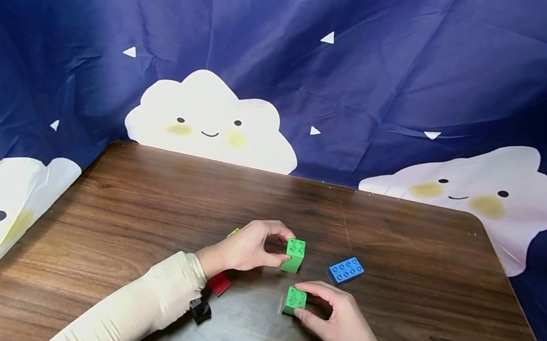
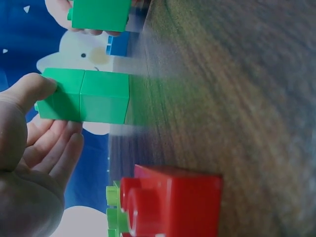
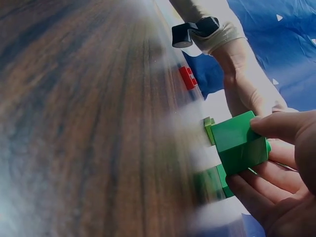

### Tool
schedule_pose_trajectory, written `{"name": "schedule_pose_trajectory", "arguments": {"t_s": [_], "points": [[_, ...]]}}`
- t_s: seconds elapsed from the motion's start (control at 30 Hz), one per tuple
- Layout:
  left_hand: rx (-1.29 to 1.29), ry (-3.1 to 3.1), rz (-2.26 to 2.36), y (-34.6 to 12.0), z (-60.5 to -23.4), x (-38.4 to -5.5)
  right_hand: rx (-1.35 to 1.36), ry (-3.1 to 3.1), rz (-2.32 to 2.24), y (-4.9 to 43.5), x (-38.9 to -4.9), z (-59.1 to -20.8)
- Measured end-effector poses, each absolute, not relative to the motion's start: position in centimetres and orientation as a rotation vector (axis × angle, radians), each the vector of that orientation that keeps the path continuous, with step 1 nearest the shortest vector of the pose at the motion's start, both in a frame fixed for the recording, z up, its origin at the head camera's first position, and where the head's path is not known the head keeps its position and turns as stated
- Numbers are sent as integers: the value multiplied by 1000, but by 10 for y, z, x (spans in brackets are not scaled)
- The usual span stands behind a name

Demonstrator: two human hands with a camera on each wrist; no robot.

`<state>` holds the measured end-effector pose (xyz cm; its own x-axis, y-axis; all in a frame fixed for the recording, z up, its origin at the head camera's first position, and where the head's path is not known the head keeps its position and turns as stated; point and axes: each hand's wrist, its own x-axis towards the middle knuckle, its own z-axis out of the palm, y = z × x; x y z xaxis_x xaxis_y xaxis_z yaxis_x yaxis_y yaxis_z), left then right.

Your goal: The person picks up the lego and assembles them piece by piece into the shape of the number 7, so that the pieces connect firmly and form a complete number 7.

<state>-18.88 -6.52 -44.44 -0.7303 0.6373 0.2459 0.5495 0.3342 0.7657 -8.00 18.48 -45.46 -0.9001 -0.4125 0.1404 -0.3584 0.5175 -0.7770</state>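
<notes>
**My left grip (image 1: pixel 250 245) and my right grip (image 1: pixel 346 326), each pinching green plastic**

Bench (image 1: pixel 418 249): dark brown wood grain, slightly glossy. Far edge crosses mid-frame in the head view, corners rounded; side edges splay toward the lower left and lower right. Wide bands of wood separate the pieces from both side edges.

Left grip: thumb and fingers clamped on a green stack (image 2: pixel 84 96), centre of the head view. Two blocks, flat smooth walls, one straight seam, four studs on top.

Right grip: thumb and fingertips clamped on a green block (image 1: pixel 295 298), just below the stack in the head view. Square top, four studs. A strip of wood shows between the two; whether this block touches the bench I cannot tell.

Blue brick (image 1: pixel 346 270): oblong, eight studs, right of the stack, apart from both grips.

Red brick (image 1: pixel 219 284): shiny, round-studded, partly hidden by my left wrist.

Lime brick (image 1: pixel 233 232): studded, mostly hidden behind my left grip.

Black fitting (image 1: pixel 200 311): at my left cream sleeve (image 1: pixel 131 304), wrinkled cloth.

Backdrop (image 1: pixel 273 44): creased dark blue fabric beyond the far edge, printed with white clouds and triangles.
</notes>
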Motion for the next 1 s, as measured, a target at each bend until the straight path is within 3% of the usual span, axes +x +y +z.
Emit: {"name": "schedule_pose_trajectory", "arguments": {"t_s": [0.63, 1.0], "points": [[1082, 2464, 1377, -65, -446, -190, -798, 2772, -1478, 183, -83, -453], [1084, 2449, 1383, -64, -446, -190, -657, 2687, -1542, 183, -87, -444]]}}
